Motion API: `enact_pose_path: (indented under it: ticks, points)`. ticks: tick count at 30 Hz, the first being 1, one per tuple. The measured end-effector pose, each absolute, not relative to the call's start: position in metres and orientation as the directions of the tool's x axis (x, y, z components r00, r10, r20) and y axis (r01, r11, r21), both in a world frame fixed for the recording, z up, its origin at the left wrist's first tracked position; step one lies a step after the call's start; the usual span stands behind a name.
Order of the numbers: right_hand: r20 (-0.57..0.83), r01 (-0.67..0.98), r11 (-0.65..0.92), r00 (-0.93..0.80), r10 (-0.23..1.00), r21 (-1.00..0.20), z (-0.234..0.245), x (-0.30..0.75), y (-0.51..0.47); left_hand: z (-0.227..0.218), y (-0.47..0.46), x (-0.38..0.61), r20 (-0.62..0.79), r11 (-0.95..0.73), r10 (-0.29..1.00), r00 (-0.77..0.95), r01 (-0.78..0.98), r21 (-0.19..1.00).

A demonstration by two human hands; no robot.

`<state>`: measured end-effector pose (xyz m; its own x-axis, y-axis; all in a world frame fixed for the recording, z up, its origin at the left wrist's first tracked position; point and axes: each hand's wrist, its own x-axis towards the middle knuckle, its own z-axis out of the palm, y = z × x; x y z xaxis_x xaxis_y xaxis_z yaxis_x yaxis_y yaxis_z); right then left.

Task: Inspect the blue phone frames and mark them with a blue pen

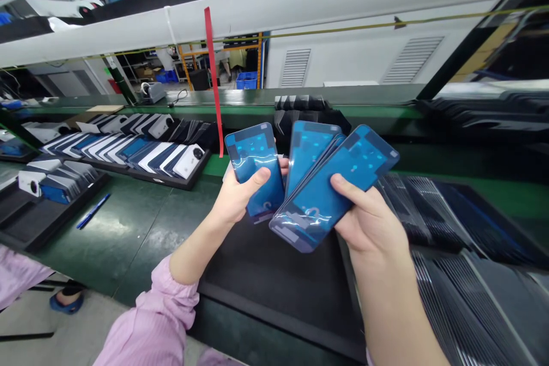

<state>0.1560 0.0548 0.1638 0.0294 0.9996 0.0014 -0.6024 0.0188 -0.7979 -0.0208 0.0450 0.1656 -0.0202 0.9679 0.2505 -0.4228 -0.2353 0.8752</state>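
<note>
My left hand point(235, 199) is closed around one phone panel covered with blue film point(254, 166), thumb lying across its face. My right hand point(371, 218) grips a fanned stack of several blue-filmed phone panels point(330, 183), thumb on the front one. Both hold their panels upright above a black tray point(274, 274) at the near edge of the green bench. The two sets of panels nearly touch in the middle.
Black trays of slotted dark panels point(463, 251) lie to the right. At left, trays hold rows of white and blue phone parts point(141, 151). A blue pen point(93, 211) lies on the green bench point(141, 223). A red strip point(213, 80) hangs from the overhead rail.
</note>
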Motion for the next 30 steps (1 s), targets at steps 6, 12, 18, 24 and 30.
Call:
enact_pose_path:
  ticks: [6,12,18,24,30]
  points:
    - [-0.052,-0.612,-0.035,0.011,0.999,-0.790,0.157,0.169,0.066,0.172,0.041,-0.023,0.120,0.053,0.964,0.237,-0.614,0.788]
    - [-0.004,-0.615,0.006,0.015,1.000,-0.789,0.157,0.175,0.067,0.174,0.040,-0.023,0.124,0.090,0.950,0.286,-0.631,0.770]
    - [0.008,-0.623,-0.050,-0.090,0.996,-0.780,0.154,0.178,0.067,0.174,0.037,-0.023,0.169,0.090,0.929,0.329,-0.644,0.760]
    - [-0.074,-0.606,-0.165,-0.173,0.982,-0.778,0.161,0.172,0.064,0.175,0.036,-0.023,0.156,0.119,0.925,0.347,-0.653,0.748]
    - [-0.027,-0.582,-0.113,-0.154,0.988,-0.805,0.157,0.174,0.067,0.172,0.036,-0.021,0.142,0.118,0.928,0.344,-0.634,0.764]
